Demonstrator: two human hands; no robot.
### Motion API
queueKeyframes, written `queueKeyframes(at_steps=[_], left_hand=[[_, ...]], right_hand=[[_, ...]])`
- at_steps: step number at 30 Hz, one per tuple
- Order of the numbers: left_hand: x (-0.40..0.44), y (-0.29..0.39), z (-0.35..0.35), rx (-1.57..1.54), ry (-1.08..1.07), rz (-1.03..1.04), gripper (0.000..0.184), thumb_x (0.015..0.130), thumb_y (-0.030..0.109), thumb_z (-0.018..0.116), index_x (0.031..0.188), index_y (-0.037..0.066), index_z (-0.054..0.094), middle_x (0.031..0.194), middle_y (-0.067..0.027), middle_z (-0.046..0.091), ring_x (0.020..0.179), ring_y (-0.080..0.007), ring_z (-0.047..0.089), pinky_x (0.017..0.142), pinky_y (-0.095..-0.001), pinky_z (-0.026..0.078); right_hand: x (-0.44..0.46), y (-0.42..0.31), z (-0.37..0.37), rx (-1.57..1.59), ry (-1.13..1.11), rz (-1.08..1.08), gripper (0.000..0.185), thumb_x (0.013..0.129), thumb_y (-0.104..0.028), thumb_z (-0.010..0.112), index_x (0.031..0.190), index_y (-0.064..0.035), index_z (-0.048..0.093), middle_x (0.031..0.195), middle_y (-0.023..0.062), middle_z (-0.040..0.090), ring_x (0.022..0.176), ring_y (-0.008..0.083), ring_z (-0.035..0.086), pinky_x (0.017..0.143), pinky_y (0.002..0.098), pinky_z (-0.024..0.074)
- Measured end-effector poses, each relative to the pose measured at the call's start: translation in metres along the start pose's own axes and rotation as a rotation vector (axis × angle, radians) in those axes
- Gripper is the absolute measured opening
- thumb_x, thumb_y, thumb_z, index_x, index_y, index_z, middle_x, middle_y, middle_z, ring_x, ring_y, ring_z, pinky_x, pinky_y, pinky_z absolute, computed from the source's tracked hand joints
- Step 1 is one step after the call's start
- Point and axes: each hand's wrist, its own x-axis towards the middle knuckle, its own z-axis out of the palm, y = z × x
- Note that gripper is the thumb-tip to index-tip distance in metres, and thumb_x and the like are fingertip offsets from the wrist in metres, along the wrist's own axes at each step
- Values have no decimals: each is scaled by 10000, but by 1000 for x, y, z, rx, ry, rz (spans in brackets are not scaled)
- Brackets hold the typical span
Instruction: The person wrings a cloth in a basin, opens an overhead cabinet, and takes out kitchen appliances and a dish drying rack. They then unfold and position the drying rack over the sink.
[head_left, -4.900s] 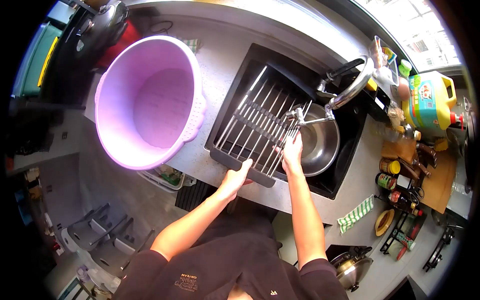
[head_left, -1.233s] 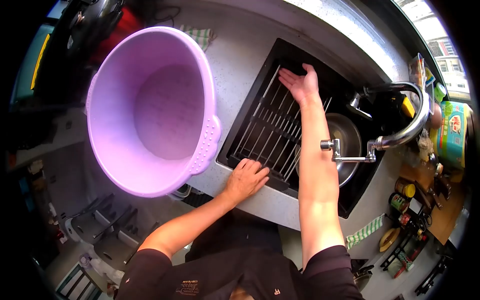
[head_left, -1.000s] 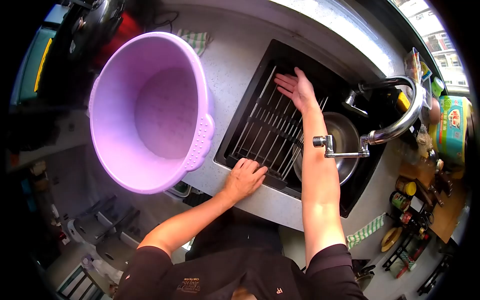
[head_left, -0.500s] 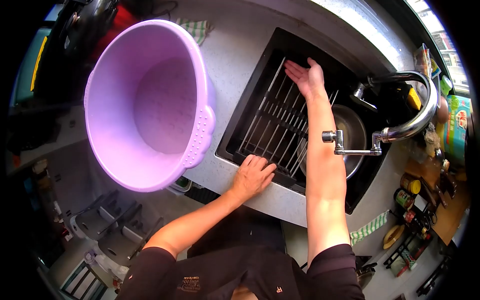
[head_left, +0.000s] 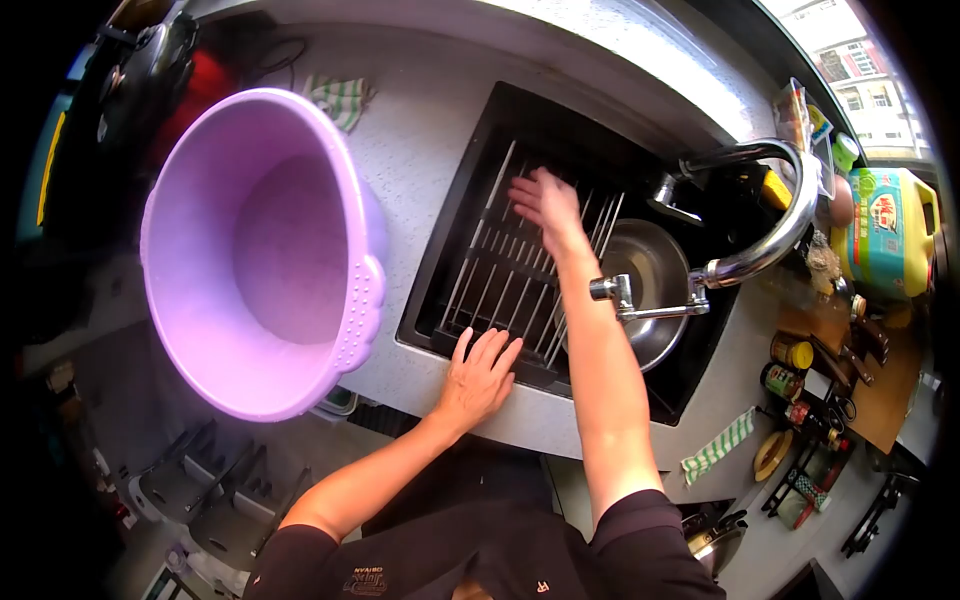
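Note:
A drying rack (head_left: pixel 497 255) of metal rods with dark cross strips lies across the black sink (head_left: pixel 452 222). At the near end of the rack, my left hand (head_left: pixel 474 382) rests with its fingers spread over the sink's front edge. My right hand (head_left: pixel 550 208), slightly blurred, is over the rack's far part with its fingers stretched out and nothing held. Whether it touches the rods I cannot tell. Beneath my right forearm and the tap, a round metal basin (head_left: pixel 655 265) sits in the right part of the sink, partly covered.
A large purple tub (head_left: pixel 365 290) stands on the counter to the left, near a green-striped cloth (head_left: pixel 338 100). A chrome tap (head_left: pixel 790 225) arches over the sink from the right. Beyond it are a yellow jug (head_left: pixel 905 235), jars (head_left: pixel 790 350), knives and another striped cloth (head_left: pixel 718 447).
My right hand has drawn back from the rack's far end toward its middle. My left hand's fingers have straightened and spread at the near edge. The camera view has shifted.

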Motion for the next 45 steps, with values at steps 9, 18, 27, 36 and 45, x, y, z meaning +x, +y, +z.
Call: queueKeyframes(at_steps=[9, 18, 27, 36, 45], left_hand=[[12, 7, 11, -106, 8, 104, 386, 810, 177, 687, 1168, 46, 623, 1092, -87, 606, 1046, -245, 572, 963, -410, 409], [5, 8, 11, -24, -41, 103, 514, 839, 221, 665, 1319, 81, 550, 1281, -111, 562, 1256, -264, 490, 1118, -451, 303], [-8, 7, 13, -76, -23, 69, 552, 828, 193, 675, 1355, 104, 535, 1376, -119, 509, 1337, -278, 426, 1165, -492, 228], [-6, 1, 8, -77, 31, 27, 501, 801, 202, 708, 1280, 117, 586, 1255, -99, 552, 1268, -274, 476, 1142, -511, 241], [-4, -3, 4, -74, 31, 40, 471, 806, 197, 703, 1262, 132, 603, 1230, -83, 562, 1242, -256, 494, 1143, -506, 238]], right_hand=[[16, -43, -17, 236, 44, -4, 528, 1046, -360, 346, 1187, 131, 482, 1170, 265, 646, 1012, 328, 680, 841, 383, 551], [-23, -21, -29, -258, 39, -200, 399, 1008, -249, 493, 1278, 38, 556, 1142, 185, 682, 969, 238, 692, 770, 306, 553], [-70, 76, -132, -358, 307, -629, 605, 970, -207, 579, 1483, 5, 338, 1422, 233, 473, 1304, 324, 489, 1072, 402, 397], [-70, 89, -99, -502, 266, -565, 531, 1043, -232, 421, 1483, 42, 306, 1484, 246, 409, 1386, 326, 393, 1142, 369, 291], [-73, 87, -90, -589, 298, -579, 591, 1039, -269, 442, 1491, 58, 249, 1509, 291, 342, 1411, 391, 336, 1161, 397, 259]])
